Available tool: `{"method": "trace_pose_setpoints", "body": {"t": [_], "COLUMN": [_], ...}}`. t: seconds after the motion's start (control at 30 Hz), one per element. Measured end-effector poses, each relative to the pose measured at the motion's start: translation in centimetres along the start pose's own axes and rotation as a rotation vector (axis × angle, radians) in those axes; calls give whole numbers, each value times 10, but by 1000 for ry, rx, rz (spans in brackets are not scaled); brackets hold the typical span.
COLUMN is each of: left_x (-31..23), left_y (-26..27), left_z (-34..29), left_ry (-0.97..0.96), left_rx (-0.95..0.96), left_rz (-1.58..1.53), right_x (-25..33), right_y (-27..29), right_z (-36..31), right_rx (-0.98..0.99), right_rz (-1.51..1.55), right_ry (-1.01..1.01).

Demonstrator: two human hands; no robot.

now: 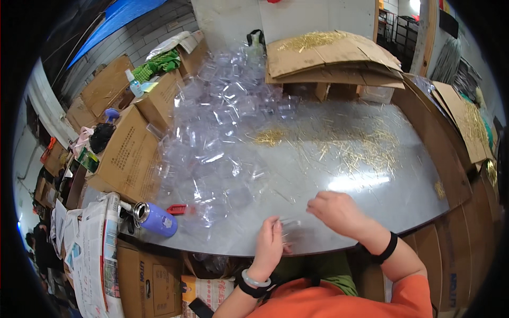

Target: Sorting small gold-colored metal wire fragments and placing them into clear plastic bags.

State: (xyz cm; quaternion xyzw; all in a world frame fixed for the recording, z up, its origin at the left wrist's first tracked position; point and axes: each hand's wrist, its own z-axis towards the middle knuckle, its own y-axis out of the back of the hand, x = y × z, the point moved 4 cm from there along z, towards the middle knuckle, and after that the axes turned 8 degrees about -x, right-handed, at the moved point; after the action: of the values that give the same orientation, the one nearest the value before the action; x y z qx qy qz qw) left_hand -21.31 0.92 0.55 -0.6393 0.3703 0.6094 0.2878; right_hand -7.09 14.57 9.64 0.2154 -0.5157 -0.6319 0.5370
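Near the front edge of the grey table, my left hand point(269, 245) is closed on a small clear plastic box point(290, 227), blurred and see-through. To its right my right hand point(338, 213) hovers over the tabletop with fingertips pressed together. Whatever those fingertips may hold is too small to make out. A large heap of clear plastic boxes point(212, 143) covers the left side of the table. Thin gold strips point(371, 151) lie scattered beyond my right hand, and a smaller bunch of gold strips point(269, 137) sits beside the heap.
A purple bottle point(159, 220) lies at the table's left front, with a red tool point(177, 209) beside it. Cardboard boxes point(130, 156) wall the left side. At the back, a cardboard sheet point(339, 58) bears more gold strips, and a cardboard panel point(440, 143) borders the right.
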Motion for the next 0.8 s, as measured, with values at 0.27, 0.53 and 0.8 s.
{"method": "trace_pose_setpoints", "body": {"t": [0.27,0.53,0.8], "left_x": [-17,-14,-6], "left_y": [45,41,33], "left_z": [-13,-18,-10], "left_ry": [-456,-551,-595], "left_rx": [-289,-254,-264], "left_rz": [570,951,971], "right_x": [-27,-42,-125], "right_y": [-115,-106,-74], "right_z": [100,68,107], "right_rx": [94,69,124], "right_rz": [35,-163,-142], "right_ry": [276,568,10]}}
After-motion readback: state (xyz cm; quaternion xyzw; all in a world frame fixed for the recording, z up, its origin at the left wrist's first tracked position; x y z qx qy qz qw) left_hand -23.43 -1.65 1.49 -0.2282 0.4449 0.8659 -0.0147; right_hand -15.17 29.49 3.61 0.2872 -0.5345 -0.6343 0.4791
